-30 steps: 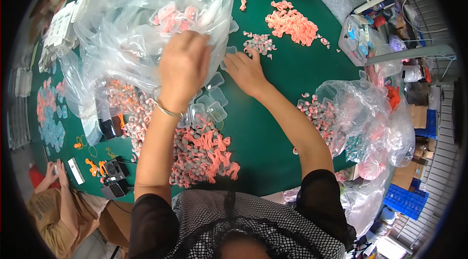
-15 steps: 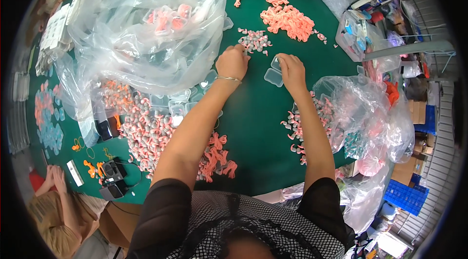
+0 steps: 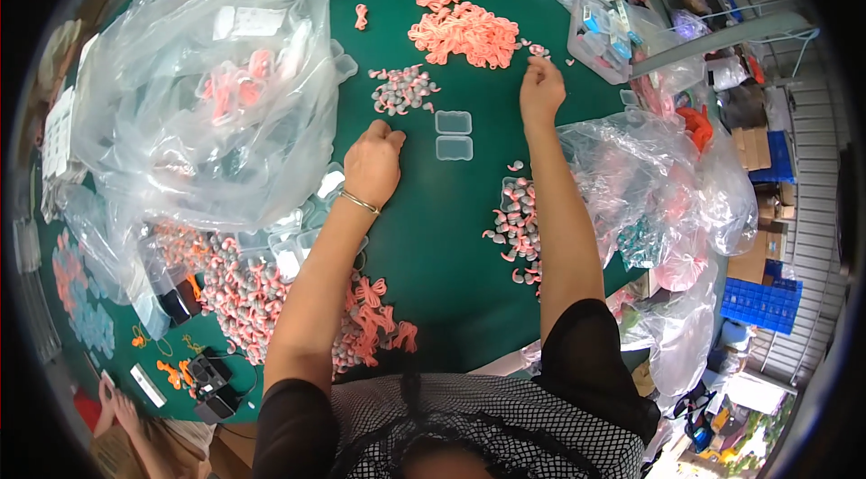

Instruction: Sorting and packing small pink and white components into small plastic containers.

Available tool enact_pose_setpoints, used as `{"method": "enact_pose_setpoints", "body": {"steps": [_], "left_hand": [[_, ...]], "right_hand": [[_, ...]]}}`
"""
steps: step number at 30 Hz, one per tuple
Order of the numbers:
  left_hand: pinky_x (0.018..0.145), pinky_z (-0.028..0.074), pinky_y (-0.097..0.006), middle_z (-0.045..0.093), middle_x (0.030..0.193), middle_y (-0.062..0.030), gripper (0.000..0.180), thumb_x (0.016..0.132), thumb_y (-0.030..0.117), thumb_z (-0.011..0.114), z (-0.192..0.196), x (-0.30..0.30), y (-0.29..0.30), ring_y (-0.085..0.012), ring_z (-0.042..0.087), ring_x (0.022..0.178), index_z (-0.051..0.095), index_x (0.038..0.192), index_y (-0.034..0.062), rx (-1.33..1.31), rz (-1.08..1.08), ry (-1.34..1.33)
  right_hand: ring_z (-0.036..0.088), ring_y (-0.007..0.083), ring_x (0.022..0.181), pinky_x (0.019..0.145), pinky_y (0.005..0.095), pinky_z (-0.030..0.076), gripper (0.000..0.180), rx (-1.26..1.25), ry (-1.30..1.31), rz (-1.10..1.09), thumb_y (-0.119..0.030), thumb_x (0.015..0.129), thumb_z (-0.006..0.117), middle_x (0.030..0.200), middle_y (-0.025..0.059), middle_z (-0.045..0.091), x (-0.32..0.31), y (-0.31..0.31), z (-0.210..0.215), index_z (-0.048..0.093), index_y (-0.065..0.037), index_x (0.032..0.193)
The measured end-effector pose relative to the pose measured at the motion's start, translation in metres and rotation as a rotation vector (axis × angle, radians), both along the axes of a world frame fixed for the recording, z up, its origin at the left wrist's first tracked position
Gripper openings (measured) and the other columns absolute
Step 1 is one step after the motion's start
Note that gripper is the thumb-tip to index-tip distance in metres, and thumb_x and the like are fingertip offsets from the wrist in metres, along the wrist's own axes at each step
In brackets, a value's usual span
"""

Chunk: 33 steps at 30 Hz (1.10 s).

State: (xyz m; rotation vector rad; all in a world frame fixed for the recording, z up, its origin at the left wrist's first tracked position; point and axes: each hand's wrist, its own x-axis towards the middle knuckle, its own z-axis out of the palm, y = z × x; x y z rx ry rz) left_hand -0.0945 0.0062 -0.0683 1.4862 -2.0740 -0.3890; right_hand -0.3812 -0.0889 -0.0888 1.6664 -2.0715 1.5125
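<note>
An open clear plastic box (image 3: 454, 134), its lid folded out flat, lies on the green table between my hands. My left hand (image 3: 373, 161) rests left of it, fingers curled together; what they hold, if anything, is hidden. Just beyond that hand is a small pile of grey-and-pink pieces (image 3: 402, 89) with curled tails. My right hand (image 3: 543, 93) reaches farther out, its fingertips pinched together at a few similar small pieces (image 3: 538, 50). Beside them sits a heap of bundled coral cords (image 3: 465, 32).
Large clear bags (image 3: 216, 118) cover the left side, and more plastic bags (image 3: 658, 181) fill the right. A big heap of grey-and-pink pieces (image 3: 239, 299) lies near my left forearm, another (image 3: 517, 226) by my right forearm. Another person's hands (image 3: 117, 411) show at lower left.
My right hand has let go of the clear box, which now lies on the table, and has moved to the small pieces at the far right. My left hand has drawn back from the small pile.
</note>
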Motion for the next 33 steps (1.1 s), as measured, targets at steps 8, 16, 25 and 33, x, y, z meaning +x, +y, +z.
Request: {"method": "enact_pose_setpoints", "body": {"steps": [8, 16, 25, 33], "left_hand": [[0.067, 0.052, -0.038, 0.059, 0.081, -0.0071, 0.009, 0.078, 0.005, 0.061, 0.001, -0.003, -0.005, -0.0269, 0.062, 0.078, 0.066, 0.085, 0.0066, -0.087, -0.083, -0.007], [0.066, 0.052, -0.040, 0.063, 0.084, -0.0088, 0.012, 0.076, 0.004, 0.066, -0.005, -0.021, 0.004, -0.0290, 0.064, 0.077, 0.069, 0.087, 0.0086, 0.029, 0.047, 0.222], [0.065, 0.052, -0.039, 0.065, 0.083, -0.0096, 0.009, 0.073, 0.002, 0.069, 0.001, -0.047, 0.007, -0.0296, 0.064, 0.074, 0.069, 0.081, 0.0066, 0.115, -0.068, 0.505], [0.066, 0.051, -0.040, 0.061, 0.082, -0.0095, 0.006, 0.074, 0.002, 0.067, -0.011, -0.056, 0.011, -0.0301, 0.062, 0.078, 0.068, 0.079, 0.0046, -0.037, -0.100, 0.406]], "right_hand": [[0.062, 0.0306, 0.095, 0.078, 0.0411, 0.052, 0.023, 0.462, 0.061, -0.383, -0.015, 0.081, 0.065, 0.109, 0.0112, 0.059, -0.046, -0.032, -0.005, 0.066, -0.011, 0.104], [0.067, 0.0225, 0.069, 0.065, 0.0350, 0.053, 0.009, 0.245, 0.059, -0.249, -0.013, 0.083, 0.064, 0.076, 0.0068, 0.069, -0.055, -0.020, -0.016, 0.071, -0.009, 0.085], [0.061, 0.0164, 0.070, 0.066, 0.0310, 0.046, 0.011, 0.258, 0.033, 0.488, -0.003, 0.076, 0.069, 0.080, 0.0028, 0.065, 0.060, 0.109, 0.029, 0.066, -0.009, 0.086], [0.059, 0.0225, 0.078, 0.075, 0.0381, 0.039, 0.014, 0.190, 0.499, 0.554, -0.004, 0.074, 0.067, 0.083, 0.0018, 0.061, 0.076, 0.120, 0.028, 0.064, -0.011, 0.085]]}}
